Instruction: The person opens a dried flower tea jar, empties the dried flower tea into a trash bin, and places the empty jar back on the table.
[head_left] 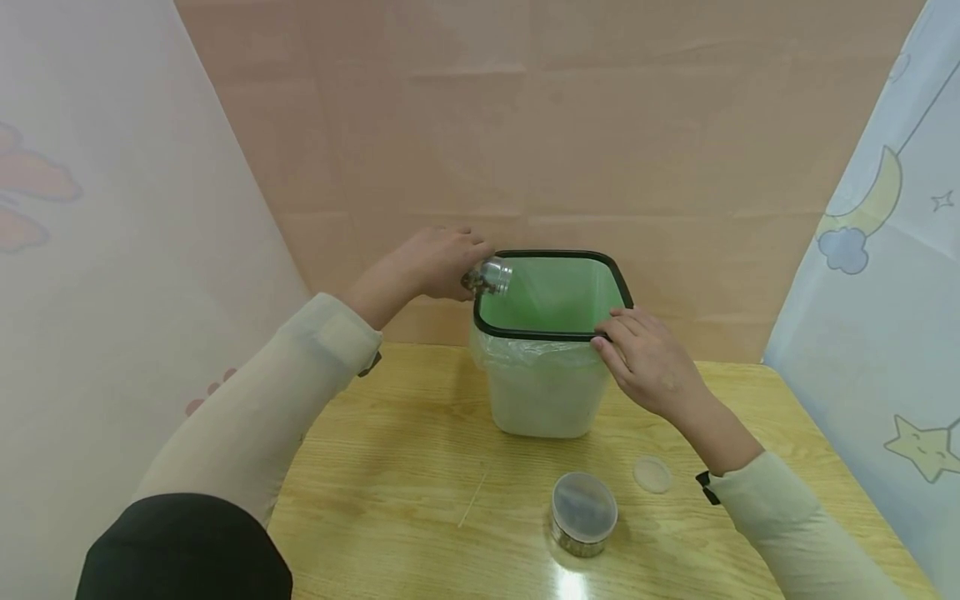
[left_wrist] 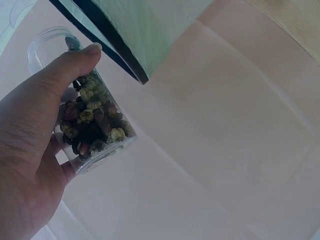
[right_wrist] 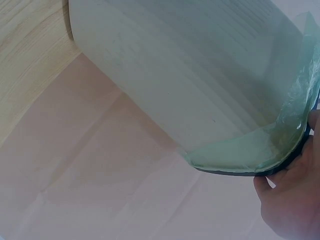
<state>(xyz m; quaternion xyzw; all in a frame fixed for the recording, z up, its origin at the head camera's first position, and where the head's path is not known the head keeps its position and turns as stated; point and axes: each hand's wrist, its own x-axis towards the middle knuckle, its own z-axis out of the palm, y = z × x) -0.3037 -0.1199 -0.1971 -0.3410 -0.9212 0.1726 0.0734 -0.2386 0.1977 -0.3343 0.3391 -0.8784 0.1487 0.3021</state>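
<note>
My left hand (head_left: pixel 447 260) grips a clear jar (head_left: pixel 492 276), tipped on its side with its mouth over the left rim of a trash bin (head_left: pixel 543 392). Dried flowers (left_wrist: pixel 92 117) lie in the jar's lower part, as the left wrist view shows. The bin is whitish, with a black rim (head_left: pixel 540 336) and a green plastic bag (head_left: pixel 555 292) lining it. At the front right corner, my right hand (head_left: pixel 652 360) holds the rim, thumb outside and fingers over the edge. In the right wrist view the bag's folded edge (right_wrist: pixel 235 152) hangs below the rim.
On the wooden table (head_left: pixel 390 500) stands a round lidded container (head_left: pixel 584 512), in front of the bin. A clear round lid (head_left: pixel 652 474) lies to its right and a thin pale stick (head_left: pixel 472 498) to its left. A pinkish backdrop (head_left: pixel 600 150) rises behind the bin.
</note>
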